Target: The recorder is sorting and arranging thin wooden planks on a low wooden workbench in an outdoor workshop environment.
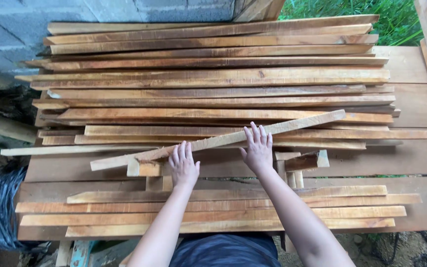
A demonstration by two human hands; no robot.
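Wooden slat point(233, 138) lies slanted under both hands, its far end raised toward the right, across the big stack of slats point(213, 79) beyond the fingers. Left hand point(183, 165) and right hand point(258, 148) press flat on it, fingers spread, gripping nothing. It seems mid-placement; squaring it with the stack looks next. A smaller pile point(223, 212) lies nearer, beneath the wrists.

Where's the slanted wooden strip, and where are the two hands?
slanted wooden strip point(297, 123): head view, bare upper right stretch.
left hand point(183, 165): head view, back of hand.
right hand point(258, 148): head view, back of hand.
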